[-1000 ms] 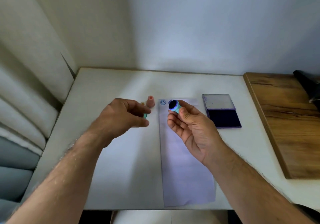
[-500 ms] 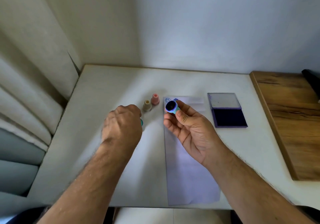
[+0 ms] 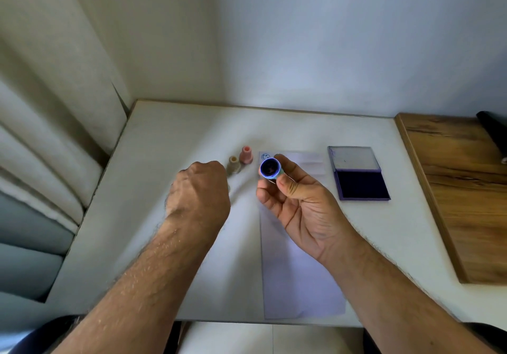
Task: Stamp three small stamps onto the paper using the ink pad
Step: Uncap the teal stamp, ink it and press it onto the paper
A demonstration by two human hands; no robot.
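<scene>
White walls close in on a pale worktop (image 3: 170,145), with a curtain at its left edge and a wooden board (image 3: 452,189) to the right.

I have the right hand (image 3: 301,205) raised over the paper (image 3: 299,271), thumb and forefinger pinching a teal stamp (image 3: 270,169) turned face up, its dark inked face towards me. Just past those fingers (image 3: 286,186), at the paper's far end, one smiley print (image 3: 264,157) already shows. The ink pad (image 3: 362,183) lies open to the right of that hand, well apart from it.

My left hand (image 3: 200,189) is a curled fist, knuckles up; whether it holds anything I cannot tell. Just beyond its knuckles stand a tan stamp (image 3: 233,165) and a pink stamp (image 3: 246,155), upright and touching or nearly so.

Risks as I judge them:
- Wet ink could rub onto my thumb, which sits close to the stamp's rim, and then mark the paper.
- A tilted press would leave a partial print.
- Nothing pins the paper, so it may slide or lift with the stamp.
- The left fist could knock the two standing stamps over.
</scene>
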